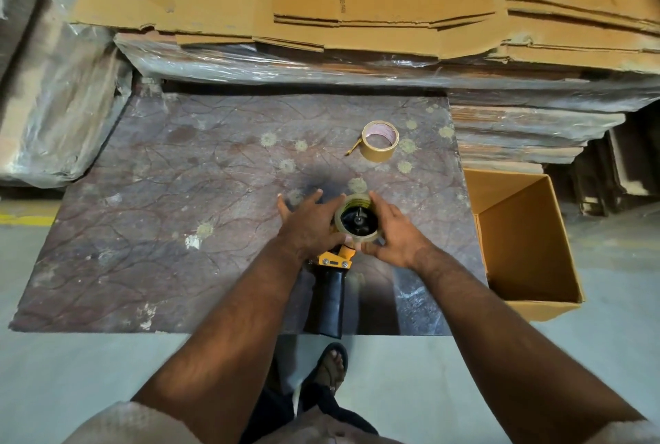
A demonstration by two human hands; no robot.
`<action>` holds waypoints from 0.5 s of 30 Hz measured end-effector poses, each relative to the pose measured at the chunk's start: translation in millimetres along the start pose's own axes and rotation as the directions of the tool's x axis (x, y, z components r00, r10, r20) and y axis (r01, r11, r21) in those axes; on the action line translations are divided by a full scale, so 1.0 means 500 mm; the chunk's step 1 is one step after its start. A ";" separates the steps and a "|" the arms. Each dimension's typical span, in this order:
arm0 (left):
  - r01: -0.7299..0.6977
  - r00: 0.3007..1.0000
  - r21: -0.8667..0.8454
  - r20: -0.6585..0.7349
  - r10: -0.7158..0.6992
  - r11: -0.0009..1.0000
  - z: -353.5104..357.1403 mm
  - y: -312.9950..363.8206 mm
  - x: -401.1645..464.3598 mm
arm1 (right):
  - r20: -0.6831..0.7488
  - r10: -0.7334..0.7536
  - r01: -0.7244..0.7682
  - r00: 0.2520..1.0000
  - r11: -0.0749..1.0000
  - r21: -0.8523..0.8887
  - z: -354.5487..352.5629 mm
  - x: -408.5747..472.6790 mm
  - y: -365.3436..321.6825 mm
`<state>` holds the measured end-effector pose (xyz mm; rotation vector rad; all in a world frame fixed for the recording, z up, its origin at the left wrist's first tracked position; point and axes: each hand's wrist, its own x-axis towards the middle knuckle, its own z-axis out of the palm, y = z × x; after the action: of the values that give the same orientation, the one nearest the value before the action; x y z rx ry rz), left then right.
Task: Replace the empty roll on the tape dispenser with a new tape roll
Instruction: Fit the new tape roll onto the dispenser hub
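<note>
Dispenser [330, 275] lay on the slab [178, 175]. Both hands, left hand [309, 225] and right hand [394, 232], cupped the roll [357, 220] on its hub, probably the spent one. Light, stiff; grab the rim. Fresh roll [380, 140] sat beyond.

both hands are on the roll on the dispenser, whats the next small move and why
Probably lift the roll straight up off the black hub. Both the left hand and the right hand grip its rim, the tape dispenser lies flat on the slab, and the other tape roll sits apart, untouched. Whether the gripped roll is the spent one, I cannot tell.
</note>
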<state>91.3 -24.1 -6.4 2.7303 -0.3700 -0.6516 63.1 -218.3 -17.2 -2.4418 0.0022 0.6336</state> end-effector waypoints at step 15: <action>-0.002 0.998 -0.051 0.058 0.005 0.999 0.031 -0.007 0.007 | 0.070 0.032 -0.046 0.997 0.977 0.208 0.013 0.012 0.046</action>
<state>87.6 -25.8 -22.4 2.6661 -0.3667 -0.7313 62.2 -232.6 -37.2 -2.2211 0.0863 0.6948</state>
